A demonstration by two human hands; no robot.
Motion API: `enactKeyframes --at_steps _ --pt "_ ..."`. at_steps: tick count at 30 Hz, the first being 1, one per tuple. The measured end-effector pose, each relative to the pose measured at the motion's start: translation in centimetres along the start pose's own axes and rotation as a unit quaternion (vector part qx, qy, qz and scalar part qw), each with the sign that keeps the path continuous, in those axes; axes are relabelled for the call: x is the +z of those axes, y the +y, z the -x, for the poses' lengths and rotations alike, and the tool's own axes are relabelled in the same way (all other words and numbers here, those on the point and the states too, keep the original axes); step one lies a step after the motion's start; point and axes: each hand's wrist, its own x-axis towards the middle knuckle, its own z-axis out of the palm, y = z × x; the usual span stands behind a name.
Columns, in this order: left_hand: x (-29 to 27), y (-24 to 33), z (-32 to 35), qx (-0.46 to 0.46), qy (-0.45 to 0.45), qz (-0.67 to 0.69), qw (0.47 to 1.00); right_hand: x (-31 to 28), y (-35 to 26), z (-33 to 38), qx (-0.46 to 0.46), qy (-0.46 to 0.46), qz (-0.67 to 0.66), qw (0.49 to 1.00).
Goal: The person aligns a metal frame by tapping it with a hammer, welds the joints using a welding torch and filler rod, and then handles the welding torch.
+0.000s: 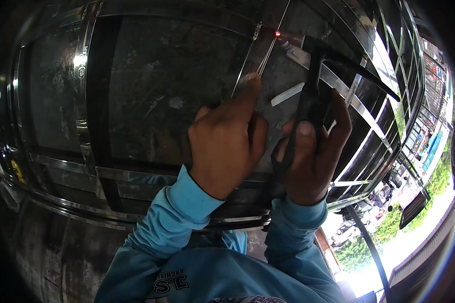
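My right hand [313, 146] is wrapped round the handle of a black welding torch [312, 81]. From the torch's head a long black cap stretches to the right, and its pale nozzle points left at a small glowing red spot [277, 34] on a shiny metal tube [253, 53]. My left hand [227, 134] is closed with its index finger stretched forward along the tube. A thin metal rod [263, 63] runs from that fingertip toward the glow; the grip on it is partly hidden by the fingers.
Shiny square metal tubes [88, 101] form a frame over a dark, scuffed surface [151, 91]. A pale flat strip [287, 94] lies beside the torch. More metal bars [364, 113] cross at the right. A yellow object [18, 171] sits at the far left.
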Motion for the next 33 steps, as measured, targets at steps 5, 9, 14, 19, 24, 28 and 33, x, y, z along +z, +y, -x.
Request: enactKeyframes --at_steps 5,9,14,19,24,28,33 --pt "0.31 0.39 -0.15 -0.035 0.003 0.006 0.999 0.16 -0.57 -0.15 -0.006 -0.001 -0.025 1.0" --pt "0.2 0.13 0.03 -0.029 -0.003 0.005 1.0 0.08 -0.38 0.1 0.02 0.006 -0.008 1.0" --pt "0.14 0.13 0.05 -0.01 0.011 0.009 1.0 0.02 -0.23 0.06 0.009 0.007 -0.006 1.0" --pt "0.11 0.25 0.04 -0.024 0.005 0.01 1.0 -0.03 -0.18 -0.02 0.001 0.003 -0.001 1.0" --pt "0.08 0.39 -0.19 -0.046 -0.008 0.022 0.999 0.05 -0.53 -0.44 -0.026 -0.03 -0.044 0.998" --pt "0.25 0.24 -0.17 -0.044 -0.011 0.001 0.999 0.05 -0.53 -0.27 0.018 0.002 -0.02 1.0" --pt "0.18 0.09 -0.21 -0.014 0.001 -0.003 1.0 0.08 -0.55 -0.27 0.012 0.005 -0.031 0.999"
